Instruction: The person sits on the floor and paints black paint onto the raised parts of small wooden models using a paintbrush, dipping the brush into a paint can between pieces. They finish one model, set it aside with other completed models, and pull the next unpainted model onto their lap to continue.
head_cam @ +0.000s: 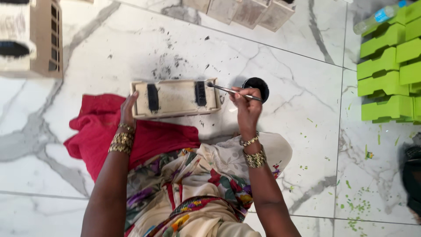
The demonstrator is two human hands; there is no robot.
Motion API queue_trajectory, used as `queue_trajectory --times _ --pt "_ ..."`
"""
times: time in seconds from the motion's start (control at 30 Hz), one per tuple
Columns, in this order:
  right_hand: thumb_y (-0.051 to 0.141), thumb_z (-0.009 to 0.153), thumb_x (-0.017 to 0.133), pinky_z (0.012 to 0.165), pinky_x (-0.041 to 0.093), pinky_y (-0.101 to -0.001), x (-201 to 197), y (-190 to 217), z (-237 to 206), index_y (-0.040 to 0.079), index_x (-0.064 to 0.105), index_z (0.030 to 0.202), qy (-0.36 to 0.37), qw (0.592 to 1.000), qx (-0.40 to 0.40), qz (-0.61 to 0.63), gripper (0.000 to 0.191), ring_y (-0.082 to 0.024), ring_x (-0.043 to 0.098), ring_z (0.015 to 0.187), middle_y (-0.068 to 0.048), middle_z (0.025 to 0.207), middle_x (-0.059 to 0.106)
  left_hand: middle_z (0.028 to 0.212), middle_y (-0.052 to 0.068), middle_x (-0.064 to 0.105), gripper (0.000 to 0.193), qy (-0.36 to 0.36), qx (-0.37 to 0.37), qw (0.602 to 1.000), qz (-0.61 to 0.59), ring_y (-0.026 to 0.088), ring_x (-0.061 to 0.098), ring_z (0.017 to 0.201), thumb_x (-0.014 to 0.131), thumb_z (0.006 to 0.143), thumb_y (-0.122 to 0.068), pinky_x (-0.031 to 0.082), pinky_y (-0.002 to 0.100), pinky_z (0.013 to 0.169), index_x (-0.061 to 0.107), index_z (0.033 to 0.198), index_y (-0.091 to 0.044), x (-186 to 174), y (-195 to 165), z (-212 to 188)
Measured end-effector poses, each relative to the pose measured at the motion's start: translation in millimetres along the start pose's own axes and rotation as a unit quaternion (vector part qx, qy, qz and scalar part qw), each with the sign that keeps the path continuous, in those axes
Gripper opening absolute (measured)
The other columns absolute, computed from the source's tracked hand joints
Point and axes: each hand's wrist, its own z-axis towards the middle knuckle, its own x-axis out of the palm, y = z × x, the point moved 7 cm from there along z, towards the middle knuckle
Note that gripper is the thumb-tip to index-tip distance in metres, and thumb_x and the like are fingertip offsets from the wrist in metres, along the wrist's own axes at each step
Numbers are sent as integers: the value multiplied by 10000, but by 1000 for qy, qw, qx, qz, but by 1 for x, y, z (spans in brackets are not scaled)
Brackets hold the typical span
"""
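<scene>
Flowered cloth (193,193) covers the lap. Left hand (128,112) grips the tan block's (175,97) end. Right hand (246,109) pinches a thin brush (230,91), its tip touching the block's black patch. Behind sits a black paint pot (258,85) on the floor.

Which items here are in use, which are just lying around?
In use: beige block steadied by left hand; brush in right hand; black paint pot.
Lying about: green blocks, plastic bottle, red cloth, other beige blocks.
</scene>
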Motion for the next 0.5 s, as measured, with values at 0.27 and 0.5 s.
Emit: queue_trajectory --times 0.27,0.5 --pt "-9 983 639 810 673 -390 -30 -51 -30 8 552 1038 -74 978 159 109 104 -309 765 938 -253 1080 715 1288 52 669 551 -51 -106 990 -82 157 657 1158 705 897 -465 564 329 939 666 1294 -85 -4 18 2" --pt "-1 1008 626 849 675 -356 -39 -61 -9 47 537 1078 -125 972 78 183 123 -288 753 970 -247 1133 716 1147 38 664 491 -41 -113 988 -100 175 670 1041 696 914 -444 574 358 795 651 1263 -102 -6 24 -1"
